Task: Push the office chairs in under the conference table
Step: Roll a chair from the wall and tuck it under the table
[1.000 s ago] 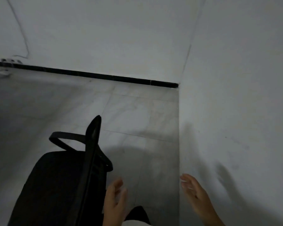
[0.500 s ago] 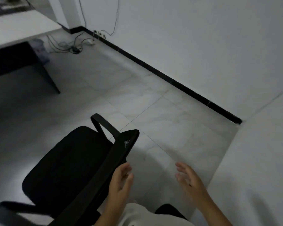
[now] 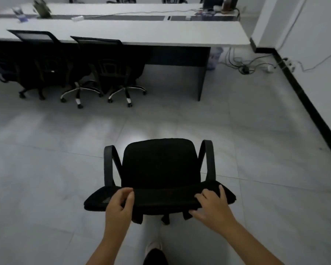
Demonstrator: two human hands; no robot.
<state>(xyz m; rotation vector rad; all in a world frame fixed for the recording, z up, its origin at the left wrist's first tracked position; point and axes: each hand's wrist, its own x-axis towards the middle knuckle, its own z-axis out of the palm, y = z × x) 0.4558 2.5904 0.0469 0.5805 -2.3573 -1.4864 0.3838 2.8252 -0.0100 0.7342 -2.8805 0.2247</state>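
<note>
both hands, left hand [image 3: 118, 206] and right hand [image 3: 212, 207], curl over the top edge of the black mesh-backed office chair [image 3: 159, 169] at lower centre, well apart from the long white conference table [image 3: 161, 33] across the upper frame. risk as i judge it: an uneven push swivels the chair on its castors, sending it toward the dark table leg panel [image 3: 201, 77] or the two black chairs already tucked in [image 3: 103, 66] at upper left.

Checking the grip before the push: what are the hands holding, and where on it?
Both hands hold the black office chair by the top edge of its backrest: left hand near the left end, right hand near the right.
</note>
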